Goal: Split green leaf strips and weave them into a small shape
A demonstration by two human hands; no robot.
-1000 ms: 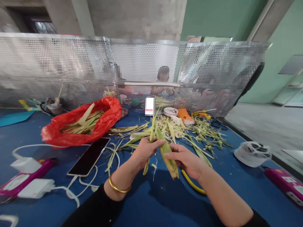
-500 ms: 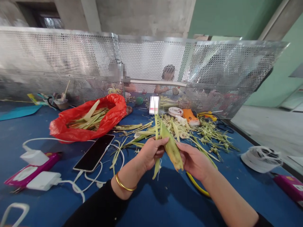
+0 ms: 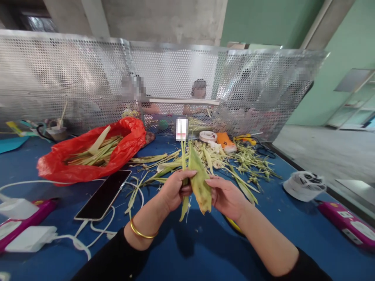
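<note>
A broad green corn husk, yellowed and spotted near its lower end, is held up between my two hands above the blue table. My left hand is closed, its thumb pressing the husk's left edge and its fingers curled round narrow green strips that stand upright beside it. At the husk's right edge, my right hand pinches it between thumb and fingers; some fingertips are hidden behind. Just beyond both hands lies a loose heap of husk pieces.
Left stands a red plastic bag of husk strips, with a phone, white cables and a purple power strip nearer. White spool and another power strip lie right. People sit behind a perforated metal screen.
My view has turned a little to the right, so the table's things sit further left. The husk now hangs more upright, still in both hands.
</note>
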